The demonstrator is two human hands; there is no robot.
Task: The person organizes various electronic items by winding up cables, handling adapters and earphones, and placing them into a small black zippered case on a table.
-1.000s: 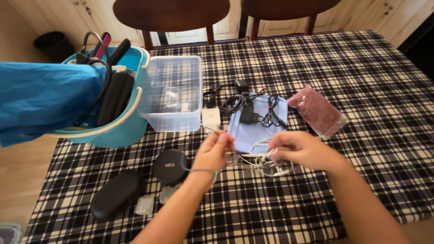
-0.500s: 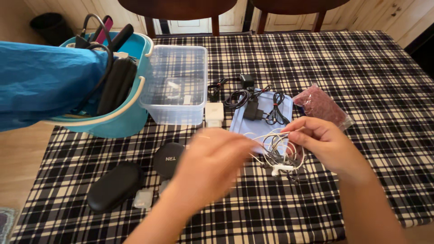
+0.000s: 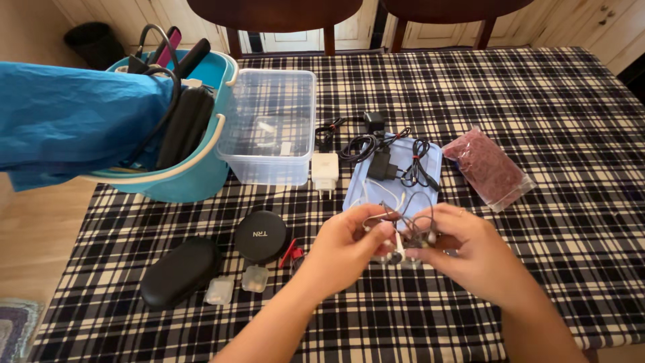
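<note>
The checked tablecloth (image 3: 537, 269) fills most of the frame, with a turquoise basket (image 3: 195, 176) at upper left holding dark cases and cords under a blue cloth (image 3: 67, 121). Just right of it stands a clear plastic box (image 3: 269, 128), and right of centre lies a pale blue lid (image 3: 430, 161) bearing black cables and a charger (image 3: 383, 165). A white plug block (image 3: 325, 171) sits between box and lid; a bag of reddish bits (image 3: 489, 167) lies further right. At lower left are an oval black case (image 3: 180, 272) and a round black case (image 3: 261, 236).

At lower centre, the left hand (image 3: 346, 249) and right hand (image 3: 470, 259) meet, both pinched shut on a tangle of earphone wires (image 3: 403, 225) held just above the cloth. To do this well, I judge each hand should keep one strand pinched lightly, draw loops apart slowly, and avoid tugging the earbuds.
</note>
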